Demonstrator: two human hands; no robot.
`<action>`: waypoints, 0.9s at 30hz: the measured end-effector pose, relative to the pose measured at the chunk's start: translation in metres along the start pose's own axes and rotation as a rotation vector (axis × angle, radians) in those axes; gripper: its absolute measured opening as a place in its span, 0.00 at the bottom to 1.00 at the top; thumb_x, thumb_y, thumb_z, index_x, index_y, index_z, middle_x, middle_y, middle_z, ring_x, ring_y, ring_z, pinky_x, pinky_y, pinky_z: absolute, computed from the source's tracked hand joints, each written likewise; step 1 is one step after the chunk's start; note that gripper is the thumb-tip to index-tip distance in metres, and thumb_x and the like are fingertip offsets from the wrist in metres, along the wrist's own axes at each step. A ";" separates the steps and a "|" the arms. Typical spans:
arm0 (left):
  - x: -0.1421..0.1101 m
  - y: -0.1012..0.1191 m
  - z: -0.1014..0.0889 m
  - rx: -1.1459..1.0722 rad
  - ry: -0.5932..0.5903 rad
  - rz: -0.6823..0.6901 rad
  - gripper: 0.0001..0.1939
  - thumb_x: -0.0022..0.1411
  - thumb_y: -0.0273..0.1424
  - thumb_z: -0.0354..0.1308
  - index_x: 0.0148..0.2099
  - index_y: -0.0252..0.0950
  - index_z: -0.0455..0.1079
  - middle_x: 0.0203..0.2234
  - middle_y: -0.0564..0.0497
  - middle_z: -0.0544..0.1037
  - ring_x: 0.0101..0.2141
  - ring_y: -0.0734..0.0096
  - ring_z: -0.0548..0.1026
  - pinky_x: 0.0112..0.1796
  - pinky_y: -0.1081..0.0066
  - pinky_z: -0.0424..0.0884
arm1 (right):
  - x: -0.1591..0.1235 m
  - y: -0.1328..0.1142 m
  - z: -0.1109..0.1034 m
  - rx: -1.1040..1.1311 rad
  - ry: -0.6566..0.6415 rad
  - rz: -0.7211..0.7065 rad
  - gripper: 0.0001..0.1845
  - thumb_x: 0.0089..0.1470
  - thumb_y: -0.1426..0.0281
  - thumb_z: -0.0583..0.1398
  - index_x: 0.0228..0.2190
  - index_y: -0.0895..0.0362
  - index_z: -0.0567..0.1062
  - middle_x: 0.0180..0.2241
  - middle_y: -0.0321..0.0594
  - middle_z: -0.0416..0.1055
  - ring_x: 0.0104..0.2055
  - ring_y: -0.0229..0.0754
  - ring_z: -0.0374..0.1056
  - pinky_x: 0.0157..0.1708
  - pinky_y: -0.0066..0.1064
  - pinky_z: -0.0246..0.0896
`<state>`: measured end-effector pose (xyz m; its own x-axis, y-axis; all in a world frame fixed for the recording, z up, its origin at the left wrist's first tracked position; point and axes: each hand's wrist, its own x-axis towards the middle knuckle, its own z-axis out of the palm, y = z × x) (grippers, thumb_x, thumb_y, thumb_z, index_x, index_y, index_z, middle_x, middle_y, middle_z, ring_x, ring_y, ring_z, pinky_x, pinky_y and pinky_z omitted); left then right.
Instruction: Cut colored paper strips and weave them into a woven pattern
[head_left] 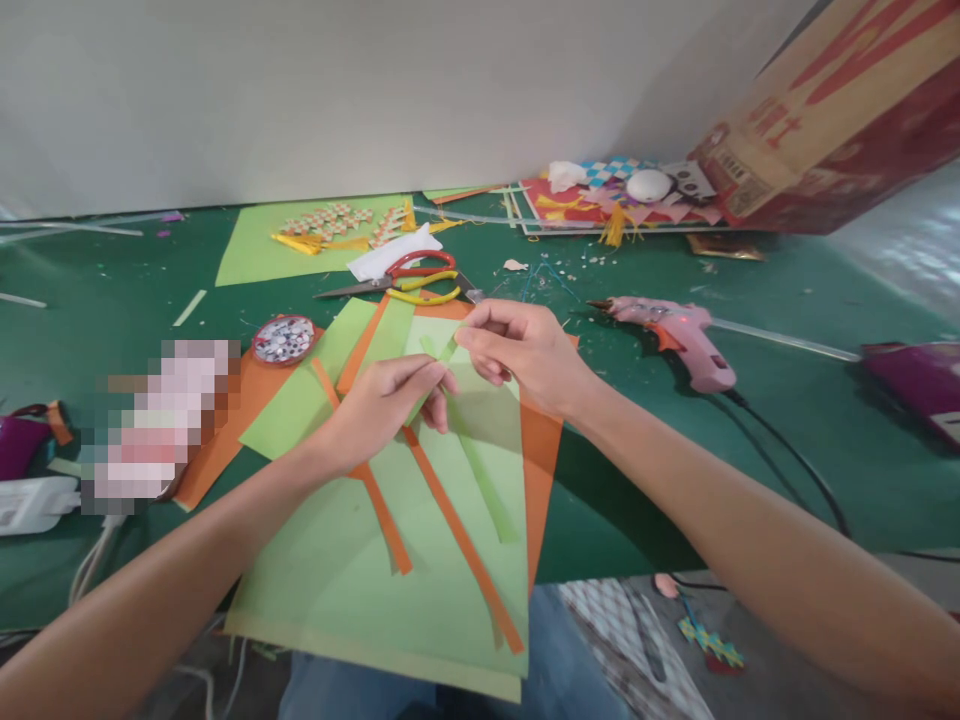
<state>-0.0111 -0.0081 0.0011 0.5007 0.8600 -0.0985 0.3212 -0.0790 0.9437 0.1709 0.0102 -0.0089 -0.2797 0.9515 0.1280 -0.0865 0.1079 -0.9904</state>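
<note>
Between thumb and fingers, my left hand (397, 400) pinches a narrow green paper strip (450, 348). The strip's upper end is pinched by my right hand (521, 350), a little above and to the right. Both hands hover over light green paper sheets (322, 560). Under and beside my left hand lie an orange paper strip (461, 535), a shorter orange strip (386, 520) and another green strip (484, 475). My fingers hide part of the held strip. Scissors (424, 280) with red and yellow handles lie just beyond my hands.
A pink glue gun (675, 335) with a cord lies at right. On the left are a dish of small round pieces (283, 340) and a white plug (34, 505). Woven paper pieces (330, 225) rest on a green sheet at the back. A paper bag (832, 130) stands back right.
</note>
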 end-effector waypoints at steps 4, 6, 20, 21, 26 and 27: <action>0.000 -0.001 0.000 -0.010 0.004 0.024 0.16 0.67 0.37 0.46 0.33 0.36 0.69 0.19 0.54 0.75 0.24 0.74 0.73 0.30 0.74 0.68 | -0.001 0.000 0.001 -0.084 -0.096 0.042 0.16 0.48 0.62 0.65 0.20 0.58 0.68 0.12 0.27 0.60 0.14 0.27 0.53 0.16 0.24 0.46; 0.001 -0.001 0.001 -0.004 0.004 0.020 0.16 0.67 0.38 0.46 0.32 0.36 0.69 0.19 0.54 0.75 0.24 0.74 0.72 0.28 0.74 0.67 | -0.001 0.001 0.001 -0.113 -0.102 0.042 0.16 0.49 0.64 0.64 0.19 0.58 0.68 0.12 0.27 0.60 0.15 0.27 0.53 0.16 0.24 0.46; -0.001 0.000 0.001 -0.033 -0.018 -0.036 0.17 0.66 0.39 0.48 0.31 0.36 0.70 0.20 0.52 0.76 0.25 0.72 0.75 0.29 0.73 0.71 | 0.005 -0.007 -0.006 0.056 0.224 -0.018 0.17 0.48 0.69 0.65 0.16 0.56 0.64 0.12 0.26 0.54 0.14 0.28 0.52 0.16 0.26 0.46; -0.001 0.000 0.001 -0.035 -0.019 -0.038 0.17 0.66 0.39 0.48 0.30 0.36 0.70 0.19 0.52 0.76 0.25 0.72 0.75 0.29 0.73 0.71 | 0.005 -0.007 -0.007 0.055 0.230 -0.018 0.17 0.48 0.69 0.66 0.17 0.56 0.64 0.12 0.26 0.53 0.14 0.28 0.52 0.16 0.26 0.46; -0.002 0.001 0.000 -0.025 -0.029 -0.045 0.17 0.66 0.39 0.48 0.31 0.36 0.70 0.20 0.52 0.77 0.26 0.72 0.76 0.27 0.74 0.71 | 0.005 -0.005 -0.007 0.058 0.218 -0.002 0.18 0.48 0.65 0.66 0.17 0.56 0.64 0.13 0.26 0.53 0.14 0.28 0.53 0.16 0.26 0.46; -0.002 0.001 0.000 -0.021 -0.029 -0.043 0.17 0.66 0.40 0.48 0.31 0.35 0.70 0.20 0.52 0.77 0.26 0.72 0.76 0.28 0.74 0.71 | 0.005 -0.005 -0.006 0.063 0.212 0.003 0.18 0.48 0.65 0.66 0.18 0.56 0.64 0.13 0.26 0.54 0.14 0.28 0.53 0.16 0.26 0.46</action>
<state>-0.0115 -0.0100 0.0025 0.5104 0.8471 -0.1478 0.3259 -0.0315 0.9449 0.1759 0.0158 -0.0037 -0.0734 0.9918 0.1048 -0.1478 0.0931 -0.9846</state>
